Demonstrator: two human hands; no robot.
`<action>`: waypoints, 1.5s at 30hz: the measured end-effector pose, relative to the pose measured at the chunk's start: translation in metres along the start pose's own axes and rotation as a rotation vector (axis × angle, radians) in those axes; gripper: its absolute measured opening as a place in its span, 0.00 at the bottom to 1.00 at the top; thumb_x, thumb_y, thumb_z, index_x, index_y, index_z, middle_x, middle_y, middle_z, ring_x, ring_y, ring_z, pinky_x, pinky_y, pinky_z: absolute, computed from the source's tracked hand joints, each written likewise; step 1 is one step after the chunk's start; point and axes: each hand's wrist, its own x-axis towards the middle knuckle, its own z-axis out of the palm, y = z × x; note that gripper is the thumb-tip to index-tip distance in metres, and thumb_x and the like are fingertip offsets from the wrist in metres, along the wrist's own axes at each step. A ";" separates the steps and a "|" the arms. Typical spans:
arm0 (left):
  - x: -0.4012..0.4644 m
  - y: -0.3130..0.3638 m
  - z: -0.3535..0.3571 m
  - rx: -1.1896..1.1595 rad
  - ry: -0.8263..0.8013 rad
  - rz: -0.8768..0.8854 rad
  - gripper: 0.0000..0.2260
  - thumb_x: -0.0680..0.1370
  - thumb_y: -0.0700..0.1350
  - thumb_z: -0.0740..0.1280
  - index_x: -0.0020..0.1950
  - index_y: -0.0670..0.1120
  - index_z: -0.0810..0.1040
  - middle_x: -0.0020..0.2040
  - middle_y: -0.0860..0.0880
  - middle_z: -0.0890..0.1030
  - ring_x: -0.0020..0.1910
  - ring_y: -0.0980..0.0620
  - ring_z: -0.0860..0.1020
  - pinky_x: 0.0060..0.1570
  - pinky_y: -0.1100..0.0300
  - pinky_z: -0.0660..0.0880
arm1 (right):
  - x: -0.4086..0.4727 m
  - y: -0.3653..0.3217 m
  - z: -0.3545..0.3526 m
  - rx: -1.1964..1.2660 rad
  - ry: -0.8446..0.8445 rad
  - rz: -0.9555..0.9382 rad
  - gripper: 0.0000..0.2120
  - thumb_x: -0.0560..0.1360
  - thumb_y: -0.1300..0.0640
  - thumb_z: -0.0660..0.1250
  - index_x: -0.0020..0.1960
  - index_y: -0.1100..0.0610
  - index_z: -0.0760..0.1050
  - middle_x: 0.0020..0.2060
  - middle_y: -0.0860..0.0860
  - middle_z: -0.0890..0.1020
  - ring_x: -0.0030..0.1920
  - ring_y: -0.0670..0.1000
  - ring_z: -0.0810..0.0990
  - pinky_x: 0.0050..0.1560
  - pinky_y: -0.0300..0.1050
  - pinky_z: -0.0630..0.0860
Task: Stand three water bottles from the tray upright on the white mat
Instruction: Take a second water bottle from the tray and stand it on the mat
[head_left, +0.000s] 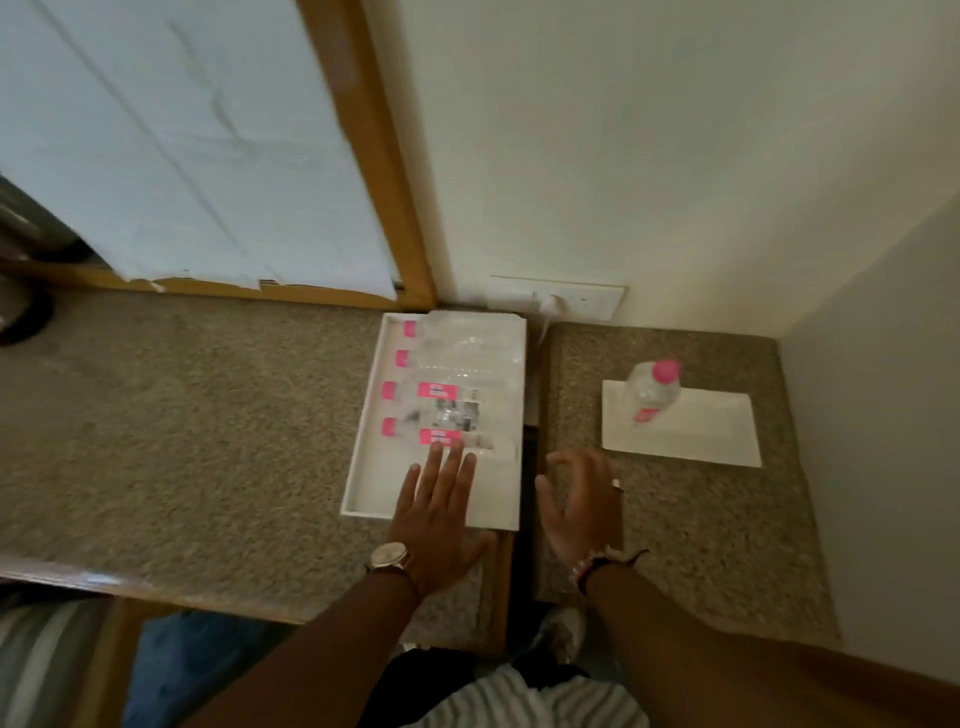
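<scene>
A white tray (363, 467) lies on the speckled counter and holds several clear water bottles on their sides, pink caps pointing left. The nearest of them (441, 437) has a pink label. My left hand (436, 509), with a watch on the wrist, reaches flat over the tray's near end, fingers spread, fingertips just at that nearest bottle. My right hand (582, 501) hovers open over the gap between the two counters, holding nothing. On the right counter a white mat (701, 431) carries one bottle (654, 387) standing upright at its far left corner.
A dark gap (527, 493) separates the left counter from the right one. A wooden-framed panel (363, 156) and a cream wall rise behind. A wall socket with a white plug (558, 301) sits just behind the tray. The right wall closes in beside the mat.
</scene>
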 end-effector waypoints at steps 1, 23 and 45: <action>-0.012 -0.019 -0.008 0.022 -0.016 -0.046 0.45 0.77 0.71 0.58 0.83 0.42 0.51 0.83 0.41 0.49 0.81 0.38 0.45 0.76 0.37 0.50 | 0.003 -0.024 0.008 -0.027 -0.078 -0.092 0.14 0.76 0.47 0.68 0.59 0.52 0.77 0.57 0.52 0.80 0.59 0.56 0.77 0.59 0.57 0.76; -0.024 -0.081 0.025 -0.009 -0.146 -0.003 0.41 0.77 0.68 0.59 0.82 0.44 0.55 0.83 0.38 0.53 0.80 0.31 0.48 0.77 0.34 0.52 | 0.060 -0.096 0.089 -0.750 -0.317 -0.241 0.31 0.70 0.42 0.75 0.70 0.49 0.71 0.63 0.50 0.78 0.62 0.59 0.79 0.61 0.57 0.73; 0.054 0.091 0.030 -0.012 -0.106 0.289 0.49 0.75 0.72 0.60 0.83 0.47 0.39 0.84 0.42 0.44 0.81 0.41 0.40 0.77 0.45 0.40 | 0.010 0.042 -0.098 0.332 0.489 0.507 0.30 0.60 0.35 0.78 0.57 0.39 0.71 0.47 0.40 0.81 0.44 0.40 0.81 0.41 0.50 0.83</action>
